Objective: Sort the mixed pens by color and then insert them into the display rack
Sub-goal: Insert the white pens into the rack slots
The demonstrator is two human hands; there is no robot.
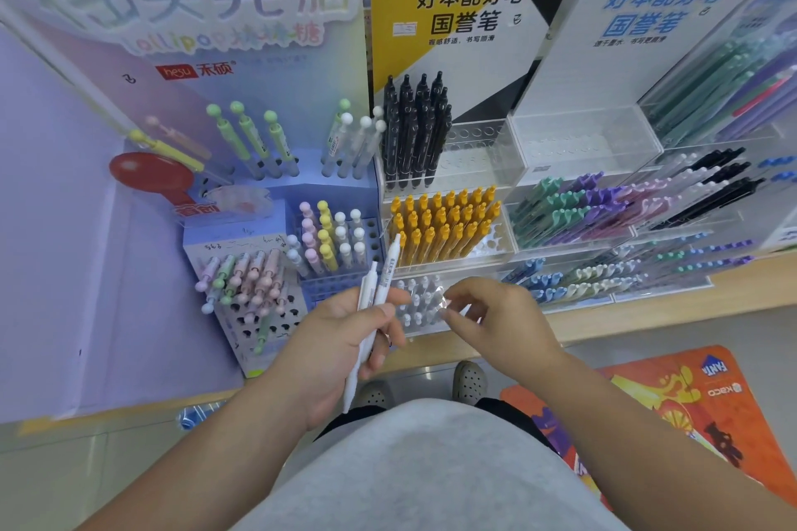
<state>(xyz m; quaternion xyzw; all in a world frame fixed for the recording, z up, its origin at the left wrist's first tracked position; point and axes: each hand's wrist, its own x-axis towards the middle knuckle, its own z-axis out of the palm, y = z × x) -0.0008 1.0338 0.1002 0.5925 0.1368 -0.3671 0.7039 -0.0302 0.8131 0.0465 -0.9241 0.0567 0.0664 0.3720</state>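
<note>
Plainly, the left hand (pixel 345 341) grips two white pens (pixel 379 285) in curled fingers, their long axis running up and away from the palm, top ends reaching the yellow pens (pixel 444 224). The front row of pale pens (pixel 409 288) in the clear display rack (pixel 487 151) lies just beyond and right of those fingers — between both hands. The right hand (pixel 496 315) is nearer that row, but its thumb and forefinger pinch a clear scrap (pixel 433 297) — what it is, I cannot tell.
</note>
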